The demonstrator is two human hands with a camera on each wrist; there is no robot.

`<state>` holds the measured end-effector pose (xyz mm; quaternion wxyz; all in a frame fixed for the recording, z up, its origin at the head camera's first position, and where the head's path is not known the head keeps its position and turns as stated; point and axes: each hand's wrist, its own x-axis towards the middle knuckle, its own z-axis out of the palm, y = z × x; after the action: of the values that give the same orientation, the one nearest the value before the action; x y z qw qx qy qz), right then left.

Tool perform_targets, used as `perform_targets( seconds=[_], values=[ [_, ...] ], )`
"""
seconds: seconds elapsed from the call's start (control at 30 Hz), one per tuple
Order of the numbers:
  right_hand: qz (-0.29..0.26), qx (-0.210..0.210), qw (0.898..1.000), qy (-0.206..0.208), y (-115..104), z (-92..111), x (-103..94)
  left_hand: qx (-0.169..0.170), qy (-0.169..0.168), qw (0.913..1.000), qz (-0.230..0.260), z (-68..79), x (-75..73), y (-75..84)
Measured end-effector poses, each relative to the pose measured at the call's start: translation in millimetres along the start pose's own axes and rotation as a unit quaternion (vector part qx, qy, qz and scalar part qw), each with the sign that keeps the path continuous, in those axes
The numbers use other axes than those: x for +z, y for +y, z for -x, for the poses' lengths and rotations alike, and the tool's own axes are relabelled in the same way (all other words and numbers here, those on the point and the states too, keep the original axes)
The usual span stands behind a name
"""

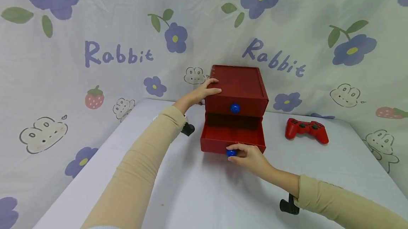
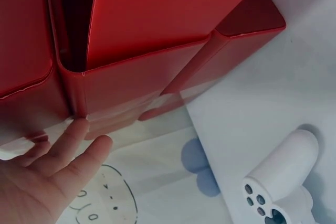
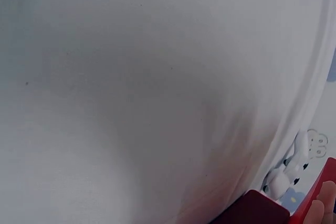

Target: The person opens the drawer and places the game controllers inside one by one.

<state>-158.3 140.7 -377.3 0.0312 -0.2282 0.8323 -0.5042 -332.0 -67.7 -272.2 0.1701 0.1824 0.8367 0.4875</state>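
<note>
A red two-drawer box (image 1: 237, 82) stands on the table in the head view. Its lower drawer (image 1: 211, 146) is pulled out, and the bare inside of it shows. At the front of that drawer, my right hand (image 1: 251, 158) pinches the round blue knob (image 1: 231, 153) between thumb and fingers. My left hand (image 1: 204, 92) rests on the upper left edge of the box with its fingers spread. In the left wrist view the left fingers (image 2: 65, 148) lie against the red box. The upper drawer is closed, with its own blue knob (image 1: 235, 108).
A red game controller (image 1: 306, 130) lies on the white table (image 1: 191, 193) to the right of the box. On the box's left is a white game controller (image 2: 283, 177), mostly hidden by the left arm in the head view. A patterned cloth (image 1: 204, 20) hangs behind.
</note>
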Motion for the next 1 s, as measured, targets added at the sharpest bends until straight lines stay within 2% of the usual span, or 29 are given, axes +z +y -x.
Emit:
perform_targets(
  seconds=[0.33, 0.73, 1.0],
  values=[
    [0.009, 0.019, 1.0, 0.003, -0.9, 7.1, 6.3, 0.001, -0.001, 1.0, 0.001, 1.9, 0.1, 0.0],
    [0.021, 0.015, 1.0, 0.006, -5.4, 15.9, 12.0, 0.004, -0.002, 0.9999, 0.012, 4.8, -0.7, -0.9],
    [0.007, 0.027, 1.0, 0.0, -11.5, 21.1, 16.0, 0.005, -0.005, 0.9998, 0.018, 7.3, -1.0, -0.9]
  ],
)
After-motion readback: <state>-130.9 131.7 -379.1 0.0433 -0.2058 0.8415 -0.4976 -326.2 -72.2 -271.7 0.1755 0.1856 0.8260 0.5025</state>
